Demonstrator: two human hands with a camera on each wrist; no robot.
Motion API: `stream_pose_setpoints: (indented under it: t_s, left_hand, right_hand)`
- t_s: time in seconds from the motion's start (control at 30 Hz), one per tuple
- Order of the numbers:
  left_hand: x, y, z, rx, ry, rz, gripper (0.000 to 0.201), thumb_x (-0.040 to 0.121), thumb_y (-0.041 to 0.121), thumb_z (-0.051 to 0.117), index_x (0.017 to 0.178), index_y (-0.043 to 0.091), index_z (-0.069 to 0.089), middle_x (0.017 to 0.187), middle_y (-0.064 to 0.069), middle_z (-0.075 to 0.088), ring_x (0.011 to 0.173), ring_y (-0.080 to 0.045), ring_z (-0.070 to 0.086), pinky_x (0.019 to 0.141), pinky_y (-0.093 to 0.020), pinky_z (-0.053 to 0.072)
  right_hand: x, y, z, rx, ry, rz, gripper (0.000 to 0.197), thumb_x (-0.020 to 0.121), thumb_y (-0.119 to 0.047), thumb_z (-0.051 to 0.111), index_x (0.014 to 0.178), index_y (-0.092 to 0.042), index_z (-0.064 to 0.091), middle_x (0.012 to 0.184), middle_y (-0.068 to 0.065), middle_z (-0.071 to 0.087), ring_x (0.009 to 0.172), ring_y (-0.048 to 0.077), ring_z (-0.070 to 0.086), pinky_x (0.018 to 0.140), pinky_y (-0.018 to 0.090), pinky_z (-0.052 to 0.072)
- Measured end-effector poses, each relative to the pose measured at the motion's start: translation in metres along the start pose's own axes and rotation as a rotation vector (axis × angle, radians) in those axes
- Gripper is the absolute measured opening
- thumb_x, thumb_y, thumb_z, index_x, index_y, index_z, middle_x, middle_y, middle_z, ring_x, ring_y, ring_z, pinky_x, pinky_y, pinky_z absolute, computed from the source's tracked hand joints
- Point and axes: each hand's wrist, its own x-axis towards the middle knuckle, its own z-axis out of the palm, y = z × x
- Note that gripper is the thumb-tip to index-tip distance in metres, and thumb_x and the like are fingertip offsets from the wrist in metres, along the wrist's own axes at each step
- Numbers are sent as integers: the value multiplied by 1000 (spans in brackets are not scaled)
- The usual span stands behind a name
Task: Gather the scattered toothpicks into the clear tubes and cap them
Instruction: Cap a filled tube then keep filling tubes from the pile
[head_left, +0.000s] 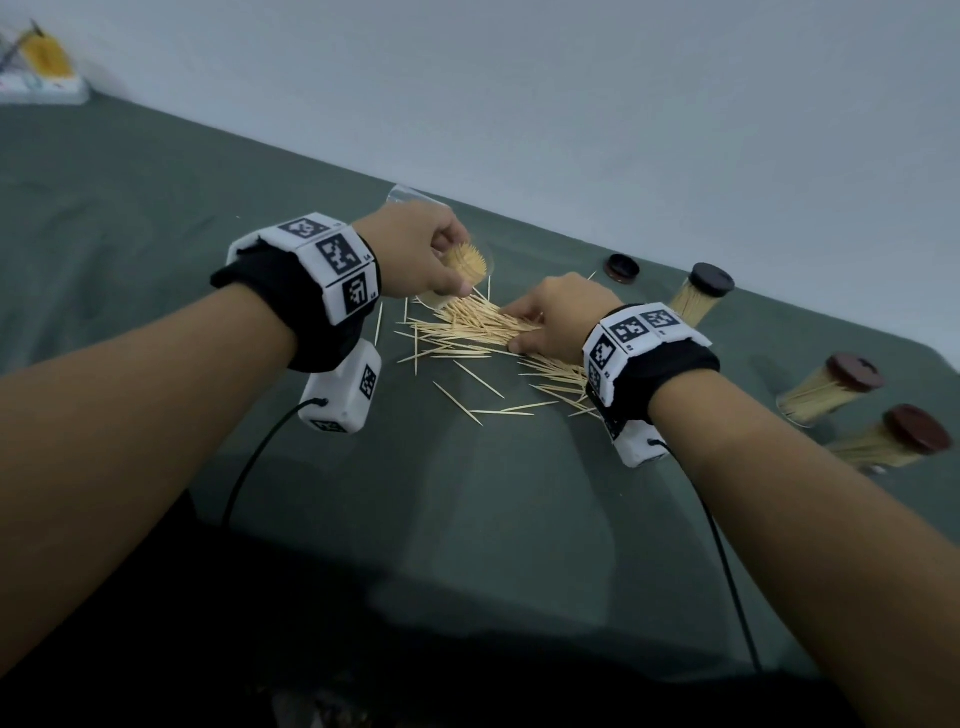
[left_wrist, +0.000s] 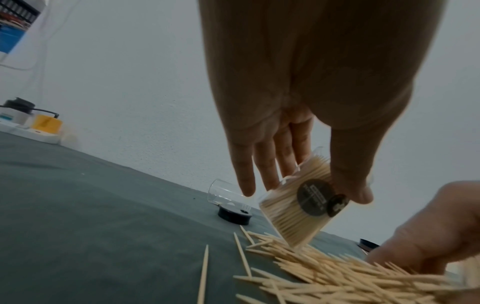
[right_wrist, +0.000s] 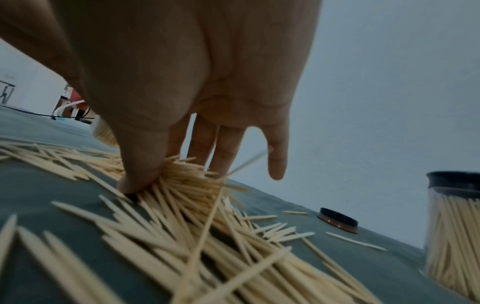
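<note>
Pale blue-grey wall and a matte, dark green cloth (head_left: 467, 519) frame a worktop strewn with slim, pointed wooden toothpicks (head_left: 467, 338), most heaped in a loose pile at its centre and a few lying singly around it. Both forearms reach in from the near edge, each wrist wrapped in a black band with white marker blocks. At left, the left hand (head_left: 415, 254) grips a clear plastic tube (left_wrist: 293, 207), fingers behind and thumb in front, tilted with its base low over the pile's far edge; the tube is uncapped and packed with toothpicks, and a round dark label shows on its side. At right, the right hand (head_left: 561, 317) is bent down onto the heap, thumb and fingers closed around a fanned bunch of toothpicks against the cloth, the little finger held straight and apart. Behind the left hand an empty clear tube (left_wrist: 223, 191) lies on its side beside a loose black cap (left_wrist: 235, 215). Another dark cap (head_left: 622, 268) rests past the pile, and three filled, capped tubes (head_left: 701, 296) wait at the right edge.
</note>
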Motion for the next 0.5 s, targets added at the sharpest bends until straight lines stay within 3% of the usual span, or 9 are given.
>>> stream_pose_setpoints:
  t_s: [0.17, 0.33, 0.5]
  left_hand:
    - [-1, 2, 2, -8, -2, 2, 63, 77, 37, 79, 132, 20, 54, 116, 6, 58, 103, -8, 54, 89, -21, 39]
    - [-2, 4, 3, 2, 3, 15, 62, 78, 36, 79, 133, 19, 54, 120, 4, 59, 105, -8, 54, 89, -21, 39]
    - [-3, 6, 4, 14, 5, 20, 62, 79, 36, 78, 134, 18, 54, 124, 2, 59, 105, -8, 53, 88, -21, 39]
  right_hand:
    - [1, 0, 4, 108, 31, -2, 45, 88, -39, 68, 131, -33, 60, 123, -1, 65, 112, 22, 59, 91, 28, 44]
    - [-4, 5, 6, 210, 54, 11, 38, 89, -37, 67, 126, -37, 63, 121, -3, 66, 113, 20, 59, 90, 25, 43]
    - [-10, 12, 6, 249, 94, 27, 37, 91, -35, 65, 128, -33, 62, 125, 0, 65, 117, 21, 58, 95, 30, 44]
